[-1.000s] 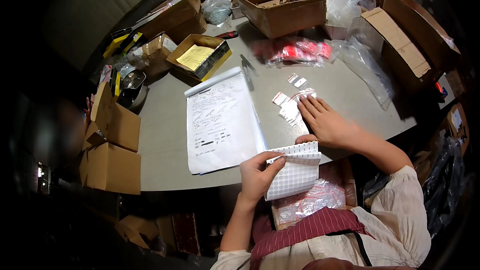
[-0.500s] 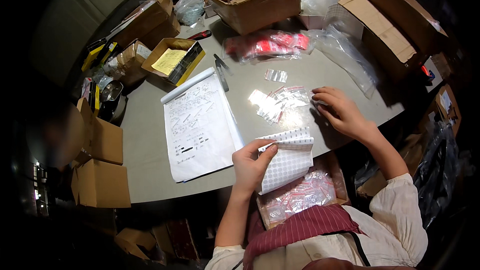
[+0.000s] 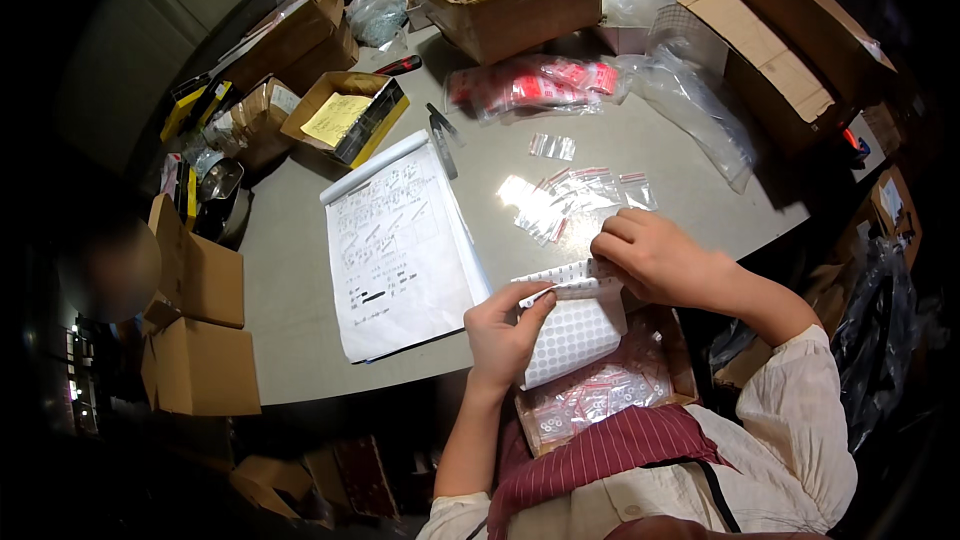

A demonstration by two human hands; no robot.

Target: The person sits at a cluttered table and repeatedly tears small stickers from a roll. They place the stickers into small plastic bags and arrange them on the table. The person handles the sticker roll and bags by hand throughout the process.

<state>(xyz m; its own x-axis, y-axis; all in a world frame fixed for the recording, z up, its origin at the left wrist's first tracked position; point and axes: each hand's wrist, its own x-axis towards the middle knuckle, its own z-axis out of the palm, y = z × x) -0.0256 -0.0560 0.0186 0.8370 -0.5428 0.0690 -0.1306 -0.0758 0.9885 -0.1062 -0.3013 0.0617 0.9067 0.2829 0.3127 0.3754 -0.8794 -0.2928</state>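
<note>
My left hand (image 3: 500,332) pinches a white sheet of small round stickers (image 3: 575,332), folded over along its top, at its left side. The fingers of my right hand (image 3: 655,258) are closed at the sheet's upper right corner; the fingertips are partly hidden. Just beyond lies a loose spread of small clear zip bags (image 3: 575,202) with red strips, one bag (image 3: 637,191) a little apart on the right. Below the sheet, a cardboard box (image 3: 683,365) at my lap holds many small filled bags (image 3: 610,392) with white ring-shaped pieces.
A notepad (image 3: 400,250) with writing lies left of my hands, with a dark pen (image 3: 441,145) beside it. Red-printed plastic packs (image 3: 535,88) and a large open carton (image 3: 505,15) stand at the back. Cartons (image 3: 215,365) line the left edge; a clear plastic sheet (image 3: 690,105) lies right.
My right hand has moved left and nearer, from beside the small bags to the sticker sheet. One small bag now lies apart on the right. My left hand keeps its place.
</note>
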